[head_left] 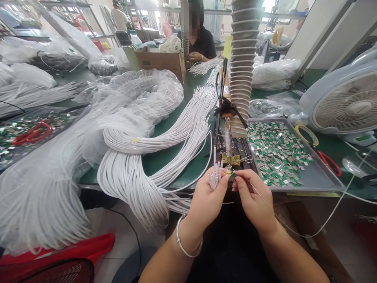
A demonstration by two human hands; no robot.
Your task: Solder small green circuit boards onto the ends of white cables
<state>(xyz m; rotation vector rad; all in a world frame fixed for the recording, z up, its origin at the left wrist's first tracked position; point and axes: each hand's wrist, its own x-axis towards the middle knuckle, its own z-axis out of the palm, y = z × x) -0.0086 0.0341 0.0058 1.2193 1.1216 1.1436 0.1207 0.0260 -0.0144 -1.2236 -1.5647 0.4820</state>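
My left hand point(209, 200) is closed round a bundle of white cables point(216, 179) whose cut ends show reddish wires. At its fingertips is something small and yellow that I cannot make out. My right hand point(255, 196) pinches a thin solder wire point(316, 235), which trails away to the right. Between the two hands' fingertips sits a small green circuit board point(233, 174), partly hidden; I cannot tell which fingers bear it. Just beyond my hands a soldering iron point(228, 135) is held upright on a stand, its tip by a yellowish sponge point(231, 159).
Long white cables point(165, 141) spread to the left, beside plastic-wrapped ones point(67, 169). A grey tray point(318, 177) of small circuit boards stands right, near a fan point(350, 98) and red-handled scissors point(330, 163). A ribbed hose point(243, 67) hangs ahead. A person point(203, 43) sits opposite.
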